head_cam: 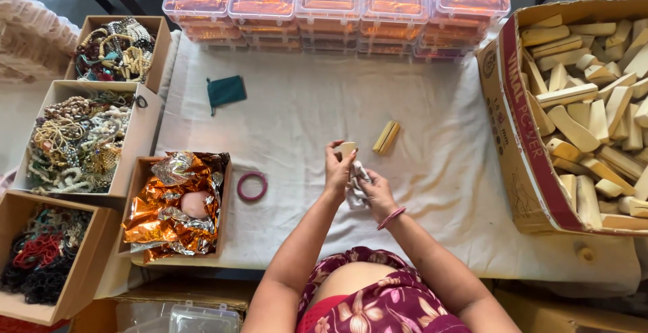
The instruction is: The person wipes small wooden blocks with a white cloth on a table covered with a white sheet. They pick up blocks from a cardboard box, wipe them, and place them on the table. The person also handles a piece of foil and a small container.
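My left hand (337,170) holds a small pale wooden piece (347,148) upright above the white cloth-covered table (432,171). My right hand (373,195), with a pink bangle at its wrist, grips a crumpled white cloth (356,186) pressed against the lower part of that piece. Both hands meet at the table's middle. A yellowish wooden block (387,136) lies just beyond them to the right. A dark pink bangle (252,186) lies on the cloth to the left.
A big cardboard box (520,137) of pale wooden pieces stands at right. Clear plastic cases with orange contents (329,9) line the far edge. Boxes of beaded jewellery (81,137) and a box of orange foil (177,205) sit at left. A small green pouch (226,91) lies nearby.
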